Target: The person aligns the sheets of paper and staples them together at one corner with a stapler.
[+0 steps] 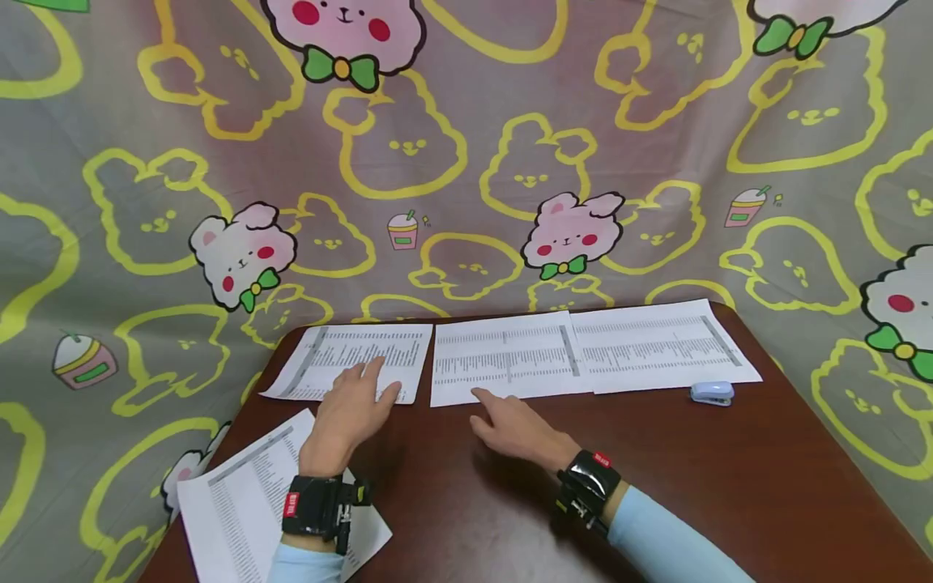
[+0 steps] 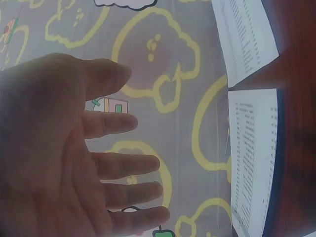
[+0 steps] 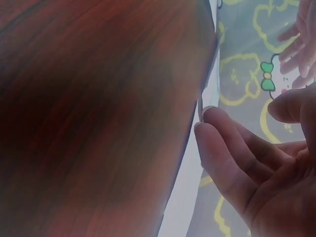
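Three printed sheets lie side by side along the far part of the table: a left sheet (image 1: 386, 340), a middle sheet (image 1: 466, 389) and a right sheet (image 1: 656, 372). My left hand (image 1: 350, 413) is over the near edge of the left one, fingers spread; in the left wrist view the palm (image 2: 59, 153) holds nothing. My right hand (image 1: 517, 429) is at the middle sheet's near left corner, its index finger stretched toward the paper. Whether that fingertip touches is unclear. In the right wrist view its fingers (image 3: 222, 163) are loosely bent, the thumb apart.
Another printed paper (image 1: 248, 502) lies askew at the near left, partly beneath my left forearm. A pale blue stapler (image 1: 712, 393) rests below the right sheet. Behind the brown table (image 1: 692, 486) hangs a patterned curtain (image 1: 466, 162).
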Action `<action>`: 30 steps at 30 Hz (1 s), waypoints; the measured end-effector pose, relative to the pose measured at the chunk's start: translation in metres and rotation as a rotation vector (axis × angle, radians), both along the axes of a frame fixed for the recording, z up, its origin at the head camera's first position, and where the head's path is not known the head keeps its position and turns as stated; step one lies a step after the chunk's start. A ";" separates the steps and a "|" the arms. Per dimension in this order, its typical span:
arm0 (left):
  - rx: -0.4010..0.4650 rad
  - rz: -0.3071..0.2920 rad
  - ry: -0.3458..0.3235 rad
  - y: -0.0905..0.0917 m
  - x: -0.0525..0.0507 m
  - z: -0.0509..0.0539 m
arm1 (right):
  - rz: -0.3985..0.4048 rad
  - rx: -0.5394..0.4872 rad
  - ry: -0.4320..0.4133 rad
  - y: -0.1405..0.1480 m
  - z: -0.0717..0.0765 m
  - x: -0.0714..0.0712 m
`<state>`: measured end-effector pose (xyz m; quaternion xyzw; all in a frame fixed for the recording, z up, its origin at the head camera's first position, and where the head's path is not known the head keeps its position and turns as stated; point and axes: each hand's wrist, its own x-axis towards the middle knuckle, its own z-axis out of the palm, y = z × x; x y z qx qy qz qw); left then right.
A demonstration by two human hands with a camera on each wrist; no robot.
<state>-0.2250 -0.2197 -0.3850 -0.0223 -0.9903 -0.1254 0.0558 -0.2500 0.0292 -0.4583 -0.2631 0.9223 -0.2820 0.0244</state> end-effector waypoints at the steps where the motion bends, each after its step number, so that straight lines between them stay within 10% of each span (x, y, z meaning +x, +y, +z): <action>1: 0.004 0.003 0.001 -0.002 0.000 0.000 | 0.001 -0.001 -0.002 -0.001 0.001 0.000; 17: 0.076 0.077 -0.033 -0.054 0.009 0.013 | 0.055 -0.146 -0.272 -0.021 -0.003 0.004; 30: 0.098 0.182 -0.088 -0.098 0.022 0.001 | 0.116 -0.133 -0.280 -0.027 -0.007 0.004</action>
